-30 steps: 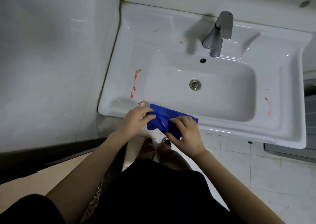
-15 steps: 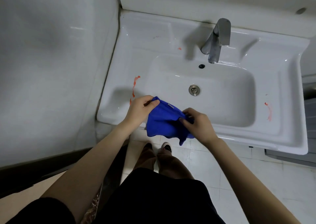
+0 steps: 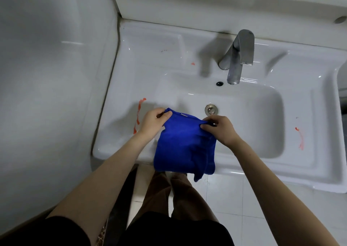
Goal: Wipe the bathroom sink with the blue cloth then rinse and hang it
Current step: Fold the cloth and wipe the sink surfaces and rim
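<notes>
So I'm holding the blue cloth (image 3: 185, 144) up by its top edge. My left hand (image 3: 155, 122) pinches one corner and my right hand (image 3: 220, 128) pinches the other, thumbs and fingers curled onto the fabric. The rest hangs down in the lower middle of the frame, draped over the front rim of the sink (image 3: 262, 172).

What matters for the next move is the long red smear (image 3: 139, 114). It sits just left of my left hand on the sink's left ledge and runs top to bottom in the frame. That hand is clearly the nearer one, so I'd guess wiping starts there. The other smear (image 3: 300, 138) is well apart, toward the right edge of the frame.
</notes>
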Demonstrator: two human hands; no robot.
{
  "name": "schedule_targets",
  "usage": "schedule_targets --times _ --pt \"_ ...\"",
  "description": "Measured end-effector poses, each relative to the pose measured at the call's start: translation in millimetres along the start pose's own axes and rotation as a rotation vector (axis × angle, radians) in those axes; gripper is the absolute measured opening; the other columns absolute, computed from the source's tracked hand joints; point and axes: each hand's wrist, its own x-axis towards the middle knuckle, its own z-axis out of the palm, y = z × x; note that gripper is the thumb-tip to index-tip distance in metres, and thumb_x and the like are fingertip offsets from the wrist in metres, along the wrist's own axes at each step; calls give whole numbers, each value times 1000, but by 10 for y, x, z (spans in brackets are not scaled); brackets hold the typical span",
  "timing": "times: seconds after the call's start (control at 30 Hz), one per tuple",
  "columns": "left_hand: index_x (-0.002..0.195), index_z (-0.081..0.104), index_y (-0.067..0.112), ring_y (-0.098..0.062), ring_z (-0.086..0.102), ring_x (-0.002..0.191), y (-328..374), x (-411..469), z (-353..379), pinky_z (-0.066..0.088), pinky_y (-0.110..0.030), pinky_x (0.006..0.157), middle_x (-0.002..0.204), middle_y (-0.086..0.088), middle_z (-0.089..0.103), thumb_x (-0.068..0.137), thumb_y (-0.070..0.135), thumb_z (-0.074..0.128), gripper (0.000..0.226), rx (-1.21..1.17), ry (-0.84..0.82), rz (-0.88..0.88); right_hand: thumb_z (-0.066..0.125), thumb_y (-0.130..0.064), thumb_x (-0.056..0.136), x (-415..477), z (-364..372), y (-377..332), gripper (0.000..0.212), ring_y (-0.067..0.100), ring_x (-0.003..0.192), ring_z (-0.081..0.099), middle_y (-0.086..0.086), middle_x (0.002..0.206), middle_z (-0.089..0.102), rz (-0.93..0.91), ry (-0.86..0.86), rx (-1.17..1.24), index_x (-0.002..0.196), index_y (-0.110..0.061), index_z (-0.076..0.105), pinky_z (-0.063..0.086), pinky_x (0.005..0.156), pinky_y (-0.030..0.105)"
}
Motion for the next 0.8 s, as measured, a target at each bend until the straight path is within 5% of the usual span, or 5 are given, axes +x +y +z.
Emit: schedule_targets --times 0.17,0.4,0.5,0.67,0.8 --pt "60 49 17 -14 45 58 -41 381 114 40 -34 62 57 3 47 96 27 54 37 65 -4 -44 67 -12 87 313 31 98 9 11 84 64 -4 89 71 90 40 96 93 -17 72 46 71 13" --pt "71 51 -4 -22 47 63 20 756 214 40 -34 62 65 -11 47 96 30 54 42 29 37 -62 66 -11 87 634 -52 89 5 13 79 59 0 87 67 31 120 103 86 -15 68 45 70 18" --pt "67 45 2 -16 40 58 14 721 242 35 -25 56 60 -7 41 96 28 54 40 47 40 -57 66 -8 87 626 -108 96 5 16 78 61 2 85 67 36 55 149 86 -13 68 48 72 25" --pt "67 44 4 -8 31 52 -26 467 201 23 -20 49 60 -3 37 95 26 54 38 96 30 -10 65 -8 89 312 -81 159 7 -1 68 58 -5 82 66 -23 35 77 90 -14 69 42 65 6" --pt "66 48 5 -6 32 52 -4 268 159 25 -17 49 58 1 38 94 23 57 35 97 24 43 64 -8 90 95 -48 195 7 4 68 55 0 84 67 -93 52 51 89 -14 68 43 66 9"
